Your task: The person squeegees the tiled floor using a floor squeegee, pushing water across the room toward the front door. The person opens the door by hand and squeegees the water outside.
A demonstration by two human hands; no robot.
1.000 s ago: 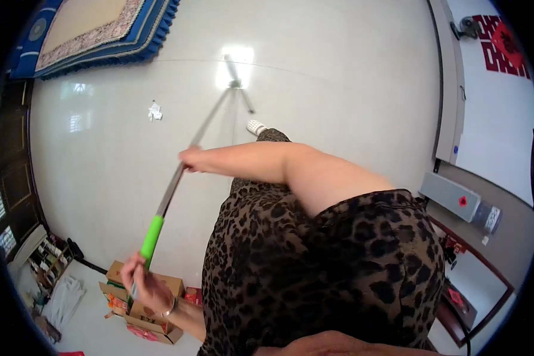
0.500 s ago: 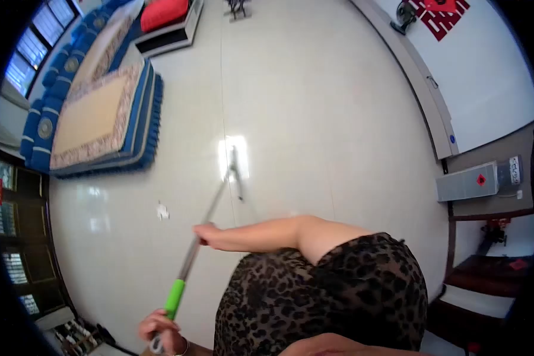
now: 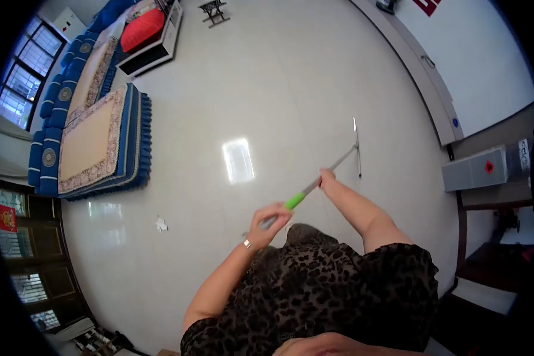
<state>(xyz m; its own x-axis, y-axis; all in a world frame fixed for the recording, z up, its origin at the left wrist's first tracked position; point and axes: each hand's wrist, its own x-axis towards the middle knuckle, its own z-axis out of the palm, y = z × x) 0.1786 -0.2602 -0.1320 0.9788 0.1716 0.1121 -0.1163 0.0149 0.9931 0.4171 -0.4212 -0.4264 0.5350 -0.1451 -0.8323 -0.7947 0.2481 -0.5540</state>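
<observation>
A long-handled floor squeegee (image 3: pixel 342 159) slants across the head view, its thin T-shaped head (image 3: pixel 357 148) on the pale tiled floor at right of centre. My left hand (image 3: pixel 271 221), with a band at the wrist, is closed around the grey top end of the handle, just behind the green grip (image 3: pixel 294 200). Farther down, my right hand (image 3: pixel 326 178) wraps the metal shaft. Both arms reach forward from a leopard-print top (image 3: pixel 314 285). Shine on the floor hides nothing of the tool.
A blue sofa with beige covers (image 3: pixel 92 145) lines the left side, beyond it a low table with a red cover (image 3: pixel 142 29). White scraps (image 3: pixel 161 223) lie on the floor at left. A small dark stand (image 3: pixel 212 12) is far ahead. A grey box (image 3: pixel 476 167) stands at right.
The squeegee head has swung from the middle of the floor to the right. Both hands moved right with the handle, the left one also rising from the lower left. The view has shifted slightly.
</observation>
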